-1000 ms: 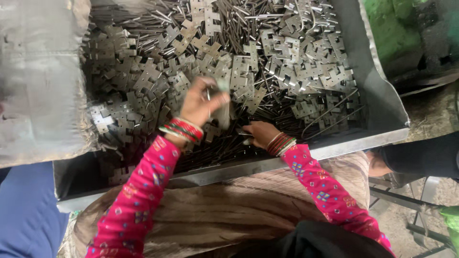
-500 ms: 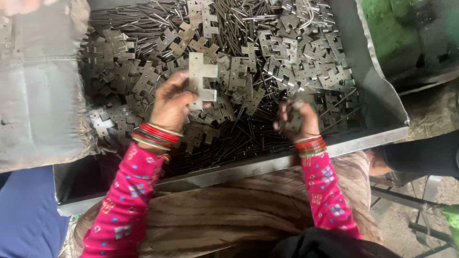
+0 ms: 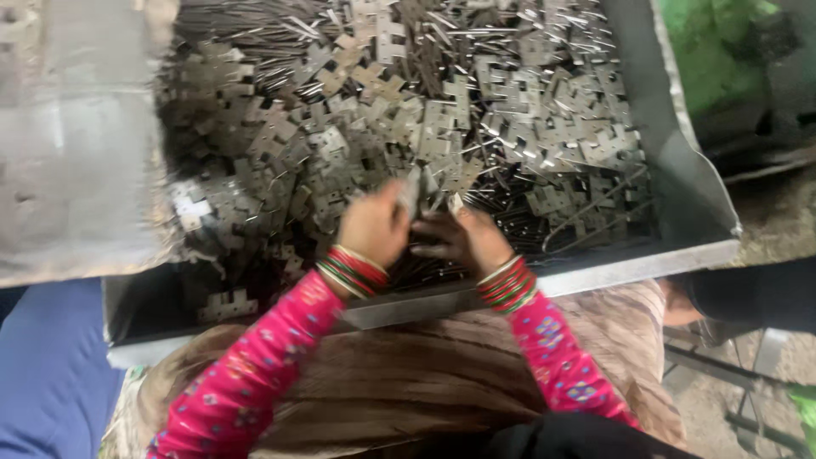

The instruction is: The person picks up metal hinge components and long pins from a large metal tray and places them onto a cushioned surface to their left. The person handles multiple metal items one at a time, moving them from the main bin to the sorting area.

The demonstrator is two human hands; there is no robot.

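- our left hand [image 3: 372, 228] and right hand [image 3: 466, 240] meet above the metal tray [image 3: 680, 183], both grips clamped on one flat metal plate [image 3: 414, 192].
- loose plates [image 3: 544, 110] fill that tray.

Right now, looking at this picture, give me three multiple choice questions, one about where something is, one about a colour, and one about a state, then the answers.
1. Where do the two hands meet?
A. Over the near edge of the metal tray
B. Over the blue cloth
C. Beside the green object

2. What colour are the sleeves?
A. White
B. Pink with a pattern
C. Black

3. How do the stamped metal plates lie in the tray?
A. In neat stacks
B. In one flat row
C. In a loose jumbled heap with thin rods

Answers:
1. A: the left hand and right hand come together above the metal tray near its front rim.
2. B: the sleeves are pink and patterned.
3. C: the stamped metal plates overlap at all angles among thin rods.
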